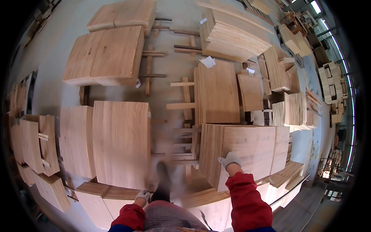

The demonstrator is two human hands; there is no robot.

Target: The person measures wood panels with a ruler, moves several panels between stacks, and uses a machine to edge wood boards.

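Pale wood: one panel stack [255, 143] lies under your right hand [230, 159], close to its front left part. Your gloved fingers there point left and look bunched together; you can't tell from this view whether they pinch a panel or only rest on it. One left hand [142, 196], also gloved, sits just beside the right end of a low stack [112, 193]; its fingers are too small and blurred to tell spread from closed. Two red sleeves [249, 201], one per arm. One dark shoe [161, 170], blurred, shows between the stacks. Beyond your right hand, two more large stacks [218, 91] farther up, plus one smaller stack [250, 92] beside the nearer. Left of the aisle, one tall stack [121, 145] near you. At least four white paper slips [208, 62].
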